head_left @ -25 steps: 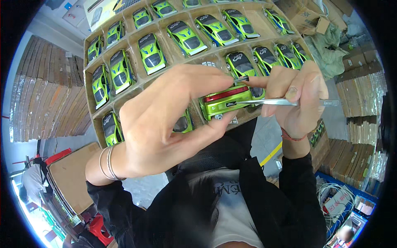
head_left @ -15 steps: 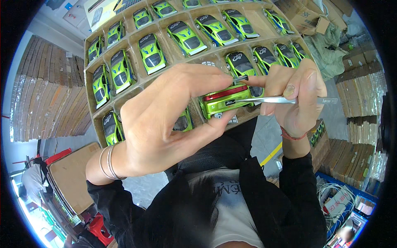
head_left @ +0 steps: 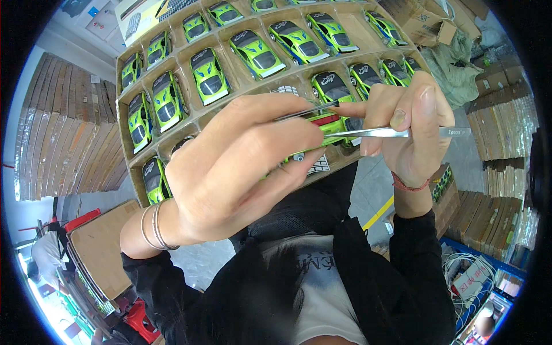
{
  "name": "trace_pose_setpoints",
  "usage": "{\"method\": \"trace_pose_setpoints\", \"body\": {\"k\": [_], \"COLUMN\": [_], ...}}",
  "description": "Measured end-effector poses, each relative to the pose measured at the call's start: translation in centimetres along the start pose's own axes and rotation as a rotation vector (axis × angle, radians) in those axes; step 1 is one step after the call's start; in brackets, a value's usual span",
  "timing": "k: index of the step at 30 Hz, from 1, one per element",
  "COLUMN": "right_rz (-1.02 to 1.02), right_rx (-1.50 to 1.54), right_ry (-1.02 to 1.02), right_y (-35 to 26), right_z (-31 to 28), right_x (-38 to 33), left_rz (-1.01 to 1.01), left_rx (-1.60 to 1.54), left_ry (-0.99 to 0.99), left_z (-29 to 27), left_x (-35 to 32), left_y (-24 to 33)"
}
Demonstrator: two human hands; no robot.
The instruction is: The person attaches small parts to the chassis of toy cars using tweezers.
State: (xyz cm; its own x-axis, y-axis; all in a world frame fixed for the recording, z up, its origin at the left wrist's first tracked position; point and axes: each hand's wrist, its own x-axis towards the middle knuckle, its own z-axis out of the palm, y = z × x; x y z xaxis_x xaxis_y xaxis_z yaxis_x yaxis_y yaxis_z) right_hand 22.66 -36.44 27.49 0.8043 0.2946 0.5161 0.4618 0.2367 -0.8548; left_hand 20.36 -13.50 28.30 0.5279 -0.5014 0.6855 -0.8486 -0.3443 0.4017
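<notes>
My left hand point(head_left: 241, 155) is closed around a green toy car point(head_left: 335, 127). Its fingers cover most of the car, leaving part of its red-striped end showing. One left fingertip presses on that end, at the tip of metal tweezers point(head_left: 374, 133). Pinched in my right hand point(head_left: 411, 121), the tweezers lie level across the car. A thin dark rod with a black tip point(head_left: 322, 108) runs from behind the left fingers to the right index fingertip. Just beyond both hands, several similar green toy cars point(head_left: 257, 54) sit in a compartmented tray point(head_left: 359, 35).
Stacks of flat cardboard stand at the left point(head_left: 69, 132) and right point(head_left: 480, 224). An open cardboard box point(head_left: 422, 26) is at the far right, beside a pale plastic sack point(head_left: 454, 75). A blue crate with white cables point(head_left: 468, 276) is at the lower right.
My left index finger has come down over the car's red-striped end, covering the tweezers' tip. The car is more hidden now. My right hand has barely moved and keeps the tweezers.
</notes>
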Motion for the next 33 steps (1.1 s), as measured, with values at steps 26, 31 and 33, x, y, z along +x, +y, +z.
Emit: {"method": "trace_pose_setpoints", "body": {"k": [26,31,33], "right_rz": [0.002,0.149,0.150], "right_rx": [-0.003,-0.012,-0.008], "right_ry": [0.496,0.461,0.424], "right_y": [5.5,5.0,5.0], "right_z": [-6.6,-6.5,-7.2], "right_x": [-4.8,-4.9,-5.0], "left_rz": [0.087,0.026,0.003], "left_rx": [0.328,0.555,0.431], "left_ry": [0.113,-0.054,-0.088], "left_z": [16.0,21.0,20.4], "left_x": [17.2,17.5,17.0], "left_y": [-9.9,-15.4,-16.2]}}
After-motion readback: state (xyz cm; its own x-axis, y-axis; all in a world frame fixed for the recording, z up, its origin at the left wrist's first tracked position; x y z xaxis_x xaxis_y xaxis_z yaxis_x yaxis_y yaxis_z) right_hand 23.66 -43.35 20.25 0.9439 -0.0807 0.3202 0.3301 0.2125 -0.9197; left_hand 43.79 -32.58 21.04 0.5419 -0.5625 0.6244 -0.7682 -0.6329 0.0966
